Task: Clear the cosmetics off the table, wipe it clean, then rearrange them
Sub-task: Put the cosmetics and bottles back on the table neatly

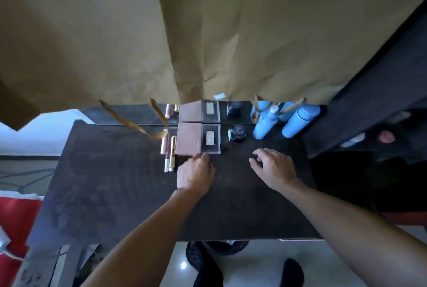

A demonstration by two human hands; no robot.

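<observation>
On the dark table (120,182), cosmetics stand in a row along a mirror at the back. From left to right they are gold lip tubes (169,153), a brown box (189,139), a clear case (210,138), a black jar (237,133) and two blue bottles (263,126). My left hand (196,174) has bent fingers touching the near edge where the box and case meet. Whether it grips them is hidden. My right hand (272,167) hovers to the right with spread fingers, holding nothing.
A large brown paper bag (208,32) fills the upper view, its handles (143,127) dangling over the table's back. A dark cabinet (369,106) stands at the right. Red fabric (16,224) lies on the floor at the left.
</observation>
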